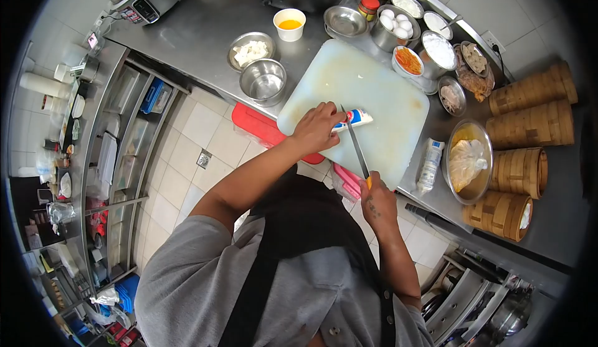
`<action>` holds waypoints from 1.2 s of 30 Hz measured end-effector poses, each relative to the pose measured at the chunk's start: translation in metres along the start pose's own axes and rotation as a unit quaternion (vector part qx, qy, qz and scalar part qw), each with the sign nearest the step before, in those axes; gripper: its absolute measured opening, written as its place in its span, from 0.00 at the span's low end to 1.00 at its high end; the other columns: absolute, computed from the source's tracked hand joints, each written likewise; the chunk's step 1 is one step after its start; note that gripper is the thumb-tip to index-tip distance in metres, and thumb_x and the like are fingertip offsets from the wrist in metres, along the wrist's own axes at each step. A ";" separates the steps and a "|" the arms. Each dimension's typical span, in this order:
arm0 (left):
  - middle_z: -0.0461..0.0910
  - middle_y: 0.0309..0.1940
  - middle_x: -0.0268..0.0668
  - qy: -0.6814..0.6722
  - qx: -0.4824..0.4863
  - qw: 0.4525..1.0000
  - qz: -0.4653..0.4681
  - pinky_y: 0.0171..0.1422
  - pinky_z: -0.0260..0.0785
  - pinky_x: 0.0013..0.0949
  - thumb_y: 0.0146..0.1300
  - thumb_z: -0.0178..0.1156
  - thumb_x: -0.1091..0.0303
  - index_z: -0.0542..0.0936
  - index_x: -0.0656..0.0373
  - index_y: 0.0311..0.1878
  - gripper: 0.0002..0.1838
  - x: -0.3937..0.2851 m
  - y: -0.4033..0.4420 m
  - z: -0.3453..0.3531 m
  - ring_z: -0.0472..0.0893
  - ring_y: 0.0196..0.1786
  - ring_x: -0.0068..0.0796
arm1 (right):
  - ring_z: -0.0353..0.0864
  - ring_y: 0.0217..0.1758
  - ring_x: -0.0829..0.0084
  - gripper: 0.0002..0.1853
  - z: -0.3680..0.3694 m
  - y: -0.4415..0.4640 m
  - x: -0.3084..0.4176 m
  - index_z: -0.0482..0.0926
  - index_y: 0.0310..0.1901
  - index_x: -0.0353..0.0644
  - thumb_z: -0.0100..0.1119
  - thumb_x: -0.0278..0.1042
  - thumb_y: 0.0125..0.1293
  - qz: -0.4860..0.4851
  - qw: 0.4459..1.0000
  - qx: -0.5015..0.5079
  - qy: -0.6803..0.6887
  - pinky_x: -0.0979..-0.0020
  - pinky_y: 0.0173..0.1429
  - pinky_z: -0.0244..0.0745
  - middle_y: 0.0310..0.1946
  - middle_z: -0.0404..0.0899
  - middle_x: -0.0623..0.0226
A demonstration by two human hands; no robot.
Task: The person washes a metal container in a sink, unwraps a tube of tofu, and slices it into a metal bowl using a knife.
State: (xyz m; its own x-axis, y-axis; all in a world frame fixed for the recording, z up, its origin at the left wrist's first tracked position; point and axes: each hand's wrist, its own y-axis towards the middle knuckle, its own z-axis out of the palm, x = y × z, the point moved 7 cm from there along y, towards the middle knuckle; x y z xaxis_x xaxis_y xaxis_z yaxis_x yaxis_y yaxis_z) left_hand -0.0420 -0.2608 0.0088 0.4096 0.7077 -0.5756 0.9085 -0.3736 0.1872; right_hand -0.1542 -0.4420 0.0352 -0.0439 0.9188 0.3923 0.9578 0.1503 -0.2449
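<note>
My left hand (316,127) is closed on a white plastic tube packet (359,118) with blue and red print, lying on the white cutting board (380,85). My fingers cover its left end; its contents cannot be made out. In my right hand (379,205) is a kitchen knife (357,144), gripped by its yellow handle. The blade points away from me and crosses the packet close to my left fingers. Whether the edge has entered the wrapping cannot be seen. A similar tube packet (430,166) lies right of the board.
Beyond the board stand a bowl of eggs (397,24), a bowl of shredded orange food (408,61) and a bowl of white powder (438,50). Left are an empty metal bowl (263,81) and white pieces (251,52). Bamboo steamers (529,124) and a bowl with a bag (467,162) stand right.
</note>
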 end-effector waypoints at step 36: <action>0.70 0.43 0.39 -0.058 0.015 0.998 -0.023 0.54 0.69 0.41 0.45 0.67 0.70 0.76 0.51 0.49 0.23 0.012 0.003 -0.001 0.74 0.50 0.41 | 0.80 0.39 0.41 0.15 -0.002 0.070 0.036 0.65 0.45 0.32 0.51 0.37 0.70 0.010 0.997 0.078 -0.009 0.48 0.44 0.74 0.33 0.79 0.41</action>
State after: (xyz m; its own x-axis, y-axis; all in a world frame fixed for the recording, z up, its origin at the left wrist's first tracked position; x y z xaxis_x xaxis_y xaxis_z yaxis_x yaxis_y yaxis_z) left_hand -0.0340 -0.2529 0.0036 0.3530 0.6506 -0.6724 0.9228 -0.3608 0.1353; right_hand -0.0877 -0.3993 0.0340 -0.0310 0.9283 0.3705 0.9029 0.1851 -0.3881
